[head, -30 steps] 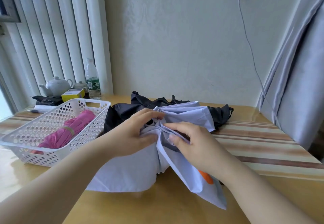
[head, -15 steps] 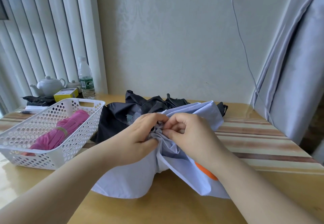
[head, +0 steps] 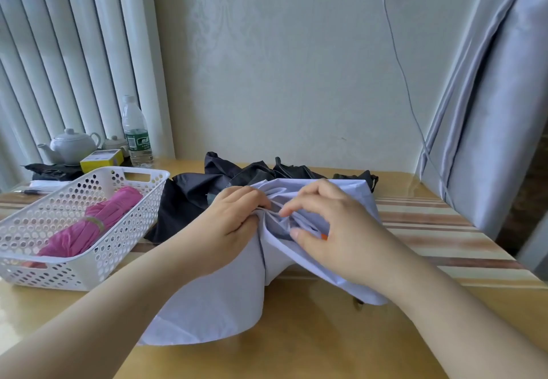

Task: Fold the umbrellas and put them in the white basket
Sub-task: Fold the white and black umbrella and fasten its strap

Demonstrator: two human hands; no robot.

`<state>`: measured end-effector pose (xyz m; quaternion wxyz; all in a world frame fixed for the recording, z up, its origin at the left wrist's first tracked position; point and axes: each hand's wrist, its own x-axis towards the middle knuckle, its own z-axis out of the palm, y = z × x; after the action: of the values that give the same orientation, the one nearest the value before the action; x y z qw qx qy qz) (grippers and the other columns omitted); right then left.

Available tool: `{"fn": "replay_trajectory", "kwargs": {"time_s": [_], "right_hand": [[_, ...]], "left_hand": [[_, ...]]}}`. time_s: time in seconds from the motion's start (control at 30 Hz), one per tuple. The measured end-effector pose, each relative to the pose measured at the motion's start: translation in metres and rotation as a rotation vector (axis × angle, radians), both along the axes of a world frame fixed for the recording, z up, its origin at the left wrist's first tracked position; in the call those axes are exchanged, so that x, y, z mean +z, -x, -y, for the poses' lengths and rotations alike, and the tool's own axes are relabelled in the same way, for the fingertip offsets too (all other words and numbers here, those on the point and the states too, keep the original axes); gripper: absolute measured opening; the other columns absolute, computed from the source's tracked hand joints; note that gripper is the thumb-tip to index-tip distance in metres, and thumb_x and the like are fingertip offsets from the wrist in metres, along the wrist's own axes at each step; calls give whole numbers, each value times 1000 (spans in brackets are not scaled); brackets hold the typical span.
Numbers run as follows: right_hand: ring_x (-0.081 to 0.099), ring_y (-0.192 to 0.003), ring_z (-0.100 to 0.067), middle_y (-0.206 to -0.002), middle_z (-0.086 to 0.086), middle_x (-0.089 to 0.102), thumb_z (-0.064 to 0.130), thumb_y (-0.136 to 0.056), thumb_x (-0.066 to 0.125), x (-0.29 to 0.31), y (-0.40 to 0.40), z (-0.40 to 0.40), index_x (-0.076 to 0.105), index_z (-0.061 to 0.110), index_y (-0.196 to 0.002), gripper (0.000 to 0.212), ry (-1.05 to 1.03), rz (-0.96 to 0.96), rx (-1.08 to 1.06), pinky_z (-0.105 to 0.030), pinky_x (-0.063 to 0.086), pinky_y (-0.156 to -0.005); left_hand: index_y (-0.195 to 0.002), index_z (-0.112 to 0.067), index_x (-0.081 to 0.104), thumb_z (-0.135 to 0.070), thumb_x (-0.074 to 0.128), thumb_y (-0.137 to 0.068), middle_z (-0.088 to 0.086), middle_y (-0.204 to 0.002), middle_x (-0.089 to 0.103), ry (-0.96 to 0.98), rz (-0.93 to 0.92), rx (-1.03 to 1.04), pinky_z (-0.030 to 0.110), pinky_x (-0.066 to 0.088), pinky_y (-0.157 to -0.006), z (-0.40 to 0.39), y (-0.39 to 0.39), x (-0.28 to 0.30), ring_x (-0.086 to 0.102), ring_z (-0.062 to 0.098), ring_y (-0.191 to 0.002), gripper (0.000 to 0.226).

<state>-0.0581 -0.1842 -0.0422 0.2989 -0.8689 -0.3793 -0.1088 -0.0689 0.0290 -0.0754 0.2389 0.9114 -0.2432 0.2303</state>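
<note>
Bunching the pale lilac fabric umbrella (head: 207, 298) on the glossy wooden table (head: 296, 343), the left hand (head: 234, 224) grips gathered folds; the right hand (head: 332, 230) pinches a pleat, fingers curled.

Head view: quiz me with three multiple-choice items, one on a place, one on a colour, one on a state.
1. Where is the pink umbrella?
A. in the white basket
B. on the floor
C. beside the teapot

2. What colour is the umbrella behind the pale one?
A. red
B. black
C. green

3. What is the left hand doing?
A. resting flat
B. holding a bottle
C. gripping the pale umbrella

Answers: A, it lies rolled inside the basket; B, the black umbrella lies crumpled behind; C, its fingers bunch the cloth.
</note>
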Motion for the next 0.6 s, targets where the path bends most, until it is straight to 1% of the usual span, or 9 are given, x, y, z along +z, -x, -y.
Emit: {"fn": "replay_trajectory", "kwargs": {"time_s": [0.07,0.17,0.2,0.27,0.33,0.43,0.5,0.57,0.6], "right_hand": [[42,-108,6,-127,25,40,27,-94,57,-11,-5,4,50,46,-127,38,165,-24,-32,-8,37,-84],[52,-115,-8,-135,18,47,13,-95,49,-19,-15,9,34,56,-134,60,213,-44,-7,-30,48,-93],[56,-111,-12,-132,14,51,8,-95,47,-16,-18,10,32,59,-132,65,212,-47,-8,-34,49,-93],[59,-94,-11,-110,9,60,3,-93,46,-7,-25,18,35,61,-128,69,142,-62,-91,-28,48,-85],[58,-81,-5,-89,9,62,2,-91,51,3,-36,29,46,43,-125,54,78,-88,-214,-21,45,-76],[53,-63,-9,-75,5,65,9,-90,60,7,-47,44,60,30,-94,21,129,-238,-304,-22,40,-60],[51,-59,-11,-66,0,64,10,-89,63,6,-49,49,63,26,-81,18,-64,-287,-323,-23,38,-57],[52,-63,-13,-69,-11,65,12,-90,64,3,-52,51,63,21,-79,14,-259,-276,-317,-24,39,-61],[50,-63,-12,-70,-14,64,15,-91,63,0,-52,52,63,20,-79,12,-284,-262,-303,-24,38,-61]], "left_hand": [[-107,-21,57,-28,27,-88,-12,-108,55,0,39,35,2,19,-95,2,-2,-2,42,10,-109,36],[-111,-13,60,-26,26,-88,-3,-109,58,-21,59,93,4,20,-94,3,-3,-5,45,19,-106,43],[-111,-13,60,-27,25,-88,-5,-109,58,-28,66,102,7,22,-93,3,-3,-6,47,21,-106,43],[-113,-17,58,-29,23,-88,-13,-108,53,-23,62,125,16,24,-93,1,-4,-7,49,24,-107,45],[-114,-19,57,-33,21,-87,-18,-108,47,-8,54,157,22,26,-93,-3,-6,-8,49,25,-108,47],[-116,-19,56,-36,19,-87,-19,-108,45,-8,60,184,26,28,-92,-6,-8,-9,48,25,-107,50],[-115,-20,55,-35,21,-88,-21,-107,43,-15,86,174,27,29,-91,-5,-9,-10,48,25,-105,46],[-115,-19,55,-35,21,-87,-21,-106,42,-7,97,183,25,27,-89,-5,-9,-11,47,24,-104,46],[-115,-18,56,-37,19,-86,-21,-106,42,2,85,194,24,26,-89,-4,-9,-10,45,22,-104,50]]}}
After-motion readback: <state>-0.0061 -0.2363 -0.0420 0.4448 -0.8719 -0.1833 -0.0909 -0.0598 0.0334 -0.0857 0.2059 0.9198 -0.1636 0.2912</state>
